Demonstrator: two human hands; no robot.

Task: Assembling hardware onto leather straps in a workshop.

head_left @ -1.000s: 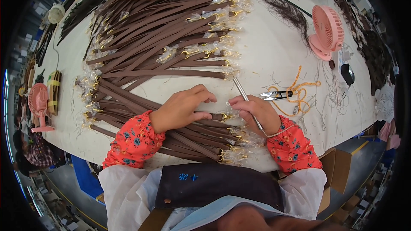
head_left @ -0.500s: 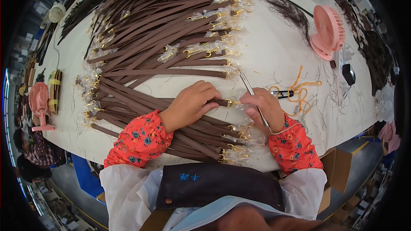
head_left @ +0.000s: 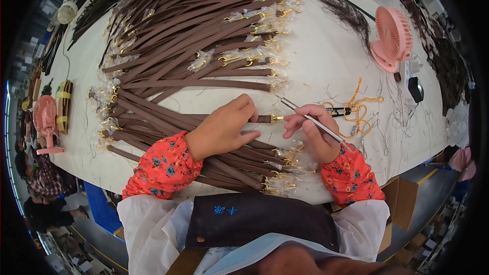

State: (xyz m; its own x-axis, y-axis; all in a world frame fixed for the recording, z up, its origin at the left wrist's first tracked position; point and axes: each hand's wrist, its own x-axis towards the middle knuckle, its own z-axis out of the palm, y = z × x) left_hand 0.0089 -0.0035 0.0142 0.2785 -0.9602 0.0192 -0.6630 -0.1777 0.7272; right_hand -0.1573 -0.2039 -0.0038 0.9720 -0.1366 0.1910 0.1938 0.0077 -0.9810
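Worktop (head_left: 316, 66): pale, round-edged, mostly covered by brown straps fanned in two heaps, big one (head_left: 193, 25) at the far side, smaller one (head_left: 204, 158) near the person. Straps are flat, dark brown, each ending in a small gold clasp; many clasps sit in clear plastic wrap.

Pink fan (head_left: 395, 38) at the right, another pink fan (head_left: 45, 122) at the left edge. Orange cord (head_left: 359, 104) lies just right of the hands.

Strap (head_left: 229, 118) being worked lies across the near heap, gold clasp (head_left: 275, 119) end pointing right, between the two hands.

Left hand (head_left: 224, 129): palm down, fingers curled over the strap near its clasp, pinning it.

Right hand (head_left: 313, 132): closed around a thin metal tool (head_left: 310, 118), held like a pen, tip angled up-left, fingertips just beside the clasp.
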